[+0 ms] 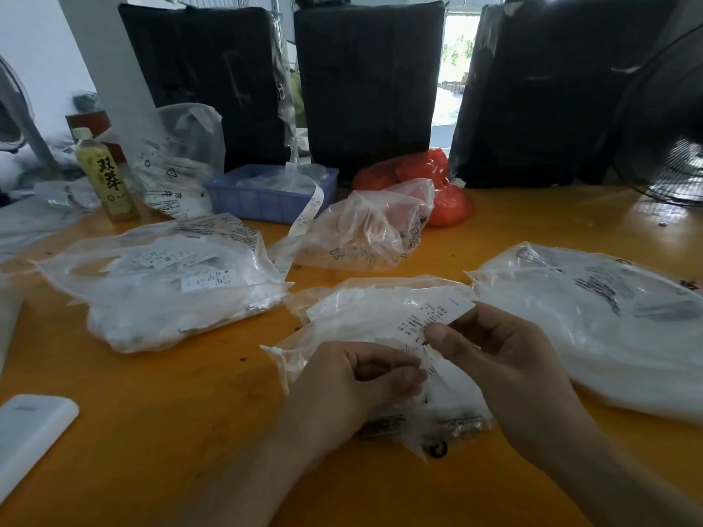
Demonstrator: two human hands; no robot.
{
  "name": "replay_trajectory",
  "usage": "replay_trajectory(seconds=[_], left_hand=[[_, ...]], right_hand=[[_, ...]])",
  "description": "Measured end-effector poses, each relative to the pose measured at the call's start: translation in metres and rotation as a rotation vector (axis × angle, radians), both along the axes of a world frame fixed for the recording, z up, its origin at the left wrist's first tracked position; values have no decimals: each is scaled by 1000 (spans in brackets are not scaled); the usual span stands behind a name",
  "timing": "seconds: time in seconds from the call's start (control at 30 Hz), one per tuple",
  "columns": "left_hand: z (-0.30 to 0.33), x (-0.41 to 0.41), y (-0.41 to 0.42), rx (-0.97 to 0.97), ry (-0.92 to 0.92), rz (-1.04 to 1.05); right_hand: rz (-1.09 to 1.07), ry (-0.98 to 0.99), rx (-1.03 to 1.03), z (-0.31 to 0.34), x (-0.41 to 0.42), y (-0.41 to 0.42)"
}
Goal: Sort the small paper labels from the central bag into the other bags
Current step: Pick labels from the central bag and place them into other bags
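Both hands (426, 374) pinching paper label (437, 317), over central bag (361, 313)

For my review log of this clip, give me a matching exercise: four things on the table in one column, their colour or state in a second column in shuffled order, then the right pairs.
Things:
1. basket
2. bottle
3. paper label
4. bag behind the middle clear bag

Colour or state:
A. red, bunched up on the table
B. pinched between the thumb and fingers of the right hand
C. blue, holding white papers
D. upright, with a yellow label

Pairs: 1-C, 2-D, 3-B, 4-A

The left hand grips the central bag meanwhile.
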State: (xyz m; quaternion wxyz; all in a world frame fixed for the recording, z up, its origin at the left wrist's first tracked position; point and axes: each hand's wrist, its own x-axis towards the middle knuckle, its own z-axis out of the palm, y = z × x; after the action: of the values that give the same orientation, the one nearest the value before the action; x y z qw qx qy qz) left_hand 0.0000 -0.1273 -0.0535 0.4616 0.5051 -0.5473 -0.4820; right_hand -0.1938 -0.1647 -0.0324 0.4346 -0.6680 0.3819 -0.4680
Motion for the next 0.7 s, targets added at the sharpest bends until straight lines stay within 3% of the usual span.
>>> replay_trajectory(seconds=[0.7], left_hand=[[0, -1, 3, -23, -105, 30]], right_hand=[[66, 49, 66, -8, 8, 2]])
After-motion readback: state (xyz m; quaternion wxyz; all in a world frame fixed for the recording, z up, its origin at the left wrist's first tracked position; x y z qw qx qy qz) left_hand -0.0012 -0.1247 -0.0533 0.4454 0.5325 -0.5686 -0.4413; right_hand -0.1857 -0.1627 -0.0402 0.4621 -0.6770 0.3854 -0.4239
